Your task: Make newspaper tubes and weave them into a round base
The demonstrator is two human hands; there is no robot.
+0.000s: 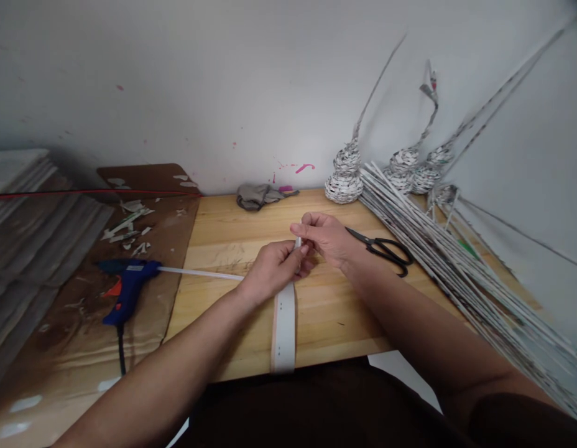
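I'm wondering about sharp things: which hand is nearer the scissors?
Right. The right hand is just left of the scissors; the left hand is farther left, past the right hand.

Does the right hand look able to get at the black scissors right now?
Probably yes: the scissors lie close by on the wooden table, with nothing seen on top of them. The right hand seems to hold a small pale piece, though, and may have to let go first.

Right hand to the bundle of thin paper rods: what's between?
Black-handled scissors lie on the wooden tabletop between the right hand and the bundle, in the head view.
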